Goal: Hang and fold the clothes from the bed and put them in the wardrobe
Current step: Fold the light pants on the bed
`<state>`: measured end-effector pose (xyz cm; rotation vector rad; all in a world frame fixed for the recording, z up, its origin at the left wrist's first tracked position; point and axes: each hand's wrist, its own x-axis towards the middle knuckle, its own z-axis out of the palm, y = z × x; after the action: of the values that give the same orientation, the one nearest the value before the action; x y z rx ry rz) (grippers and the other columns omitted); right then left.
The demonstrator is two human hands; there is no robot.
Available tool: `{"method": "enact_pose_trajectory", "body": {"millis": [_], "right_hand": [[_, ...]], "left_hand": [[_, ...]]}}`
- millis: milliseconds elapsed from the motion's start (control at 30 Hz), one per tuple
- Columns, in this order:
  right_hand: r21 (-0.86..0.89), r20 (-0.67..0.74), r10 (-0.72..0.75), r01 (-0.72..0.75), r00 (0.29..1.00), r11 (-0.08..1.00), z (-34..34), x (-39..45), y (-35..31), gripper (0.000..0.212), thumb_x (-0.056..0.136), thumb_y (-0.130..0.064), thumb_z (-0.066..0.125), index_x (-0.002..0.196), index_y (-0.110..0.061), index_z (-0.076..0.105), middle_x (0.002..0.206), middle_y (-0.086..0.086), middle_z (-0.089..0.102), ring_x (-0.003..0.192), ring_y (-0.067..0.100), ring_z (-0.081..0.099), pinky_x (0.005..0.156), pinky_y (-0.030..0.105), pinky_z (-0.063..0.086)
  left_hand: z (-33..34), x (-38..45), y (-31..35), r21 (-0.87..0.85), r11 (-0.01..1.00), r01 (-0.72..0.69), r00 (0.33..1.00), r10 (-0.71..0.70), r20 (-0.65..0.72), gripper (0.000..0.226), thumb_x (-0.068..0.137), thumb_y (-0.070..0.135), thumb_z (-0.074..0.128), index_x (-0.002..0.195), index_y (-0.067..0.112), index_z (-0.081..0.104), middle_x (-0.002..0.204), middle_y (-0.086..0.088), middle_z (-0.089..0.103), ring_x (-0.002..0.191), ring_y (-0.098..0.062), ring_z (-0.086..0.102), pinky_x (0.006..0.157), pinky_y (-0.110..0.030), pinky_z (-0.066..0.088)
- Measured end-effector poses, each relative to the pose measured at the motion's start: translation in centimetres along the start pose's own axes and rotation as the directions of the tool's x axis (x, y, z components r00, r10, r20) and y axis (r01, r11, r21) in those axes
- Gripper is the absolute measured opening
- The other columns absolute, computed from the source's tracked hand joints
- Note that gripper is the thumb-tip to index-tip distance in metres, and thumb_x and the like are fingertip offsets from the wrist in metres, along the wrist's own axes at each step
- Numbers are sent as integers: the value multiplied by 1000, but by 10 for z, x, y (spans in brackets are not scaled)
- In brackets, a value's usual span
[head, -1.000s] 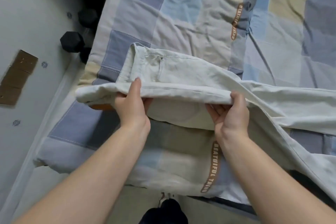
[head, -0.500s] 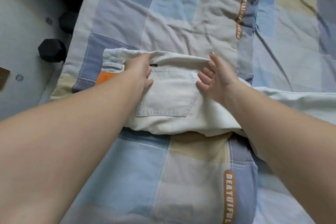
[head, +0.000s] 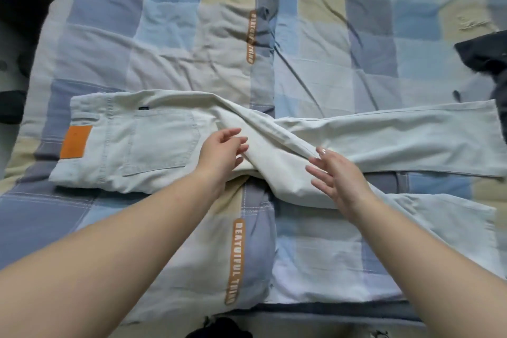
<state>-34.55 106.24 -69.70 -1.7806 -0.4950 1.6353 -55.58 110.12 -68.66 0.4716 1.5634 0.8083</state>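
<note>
Pale jeans [head: 164,143] flat on checked bed [head: 170,44], left hand [head: 222,155] and right hand [head: 337,175] above, fingers loosely spread

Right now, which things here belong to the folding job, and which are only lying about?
Job:
jeans, on the bed
left hand, open, on the jeans
right hand, open, over a leg
dark garment, at the right edge

Lying about:
quilt
dark objects on the floor, left

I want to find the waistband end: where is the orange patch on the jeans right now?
In the head view, the orange patch sits on the pale jeans at their left end, left of the back pocket and the left hand.
</note>
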Motion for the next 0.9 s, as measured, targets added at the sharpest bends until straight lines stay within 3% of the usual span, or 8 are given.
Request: {"method": "enact_pose_trajectory", "body": {"millis": [200,400,467,567,633,700,800,900], "right_hand": [[-91,-80,36,-43,996,995,-166,-26,24,12,95,-29,54,105,-28,61,109,-6,66,99,7,63,78,27,50],[-225,-121,14,-41,993,974,-330,-20,48,15,97,-21,51,104,-30,61,114,-3,64,99,7,62,85,31,48],[-375,-154,-4,-55,988,925,-387,-18,62,23,95,-17,52,112,-29,61,120,-2,63,107,13,60,97,37,46],[-641,-149,-29,-74,988,764,-458,-16,79,40,92,-8,48,127,-25,58,127,2,61,116,19,56,100,35,43],[-789,-41,-30,-14,999,614,-488,-11,86,52,90,-2,42,135,-25,51,137,4,53,125,20,49,102,31,38],[-877,79,-35,86,996,473,-510,-2,91,59,89,1,40,140,-26,44,150,2,37,135,19,37,109,29,29],[-923,191,-58,199,980,328,-523,17,97,65,90,1,41,145,-32,34,158,-2,16,142,21,23,111,37,32],[-936,255,-103,273,961,224,-521,37,101,76,88,3,45,148,-37,21,160,-4,0,145,21,11,110,39,30]], "left_hand": [[117,-63,-56,104,993,51,990,-64,124,14,93,11,52,97,22,59,97,1,66,85,-9,64,78,-26,50],[243,-103,-123,452,883,-128,972,22,233,14,89,8,60,93,22,63,89,1,67,75,-8,61,69,-18,47],[287,-118,-148,608,750,-261,933,36,357,18,87,7,57,97,21,63,94,3,69,83,-11,63,77,-19,48],[344,-131,-183,750,327,-575,784,-42,619,28,86,13,57,113,21,61,114,5,63,106,-12,58,92,-23,43],[371,-133,-202,658,20,-753,650,-139,747,39,86,18,56,125,22,55,128,3,53,118,-17,48,97,-28,38],[394,-136,-222,519,-181,-835,549,-230,804,50,85,24,58,133,24,46,139,0,43,125,-23,41,99,-32,34],[412,-139,-248,390,-361,-847,513,-365,777,68,81,30,65,140,23,34,151,-6,27,135,-25,31,105,-36,29],[425,-142,-263,301,-387,-872,454,-406,793,78,62,33,79,132,22,47,143,-8,44,124,-27,48,96,-34,44]]}}
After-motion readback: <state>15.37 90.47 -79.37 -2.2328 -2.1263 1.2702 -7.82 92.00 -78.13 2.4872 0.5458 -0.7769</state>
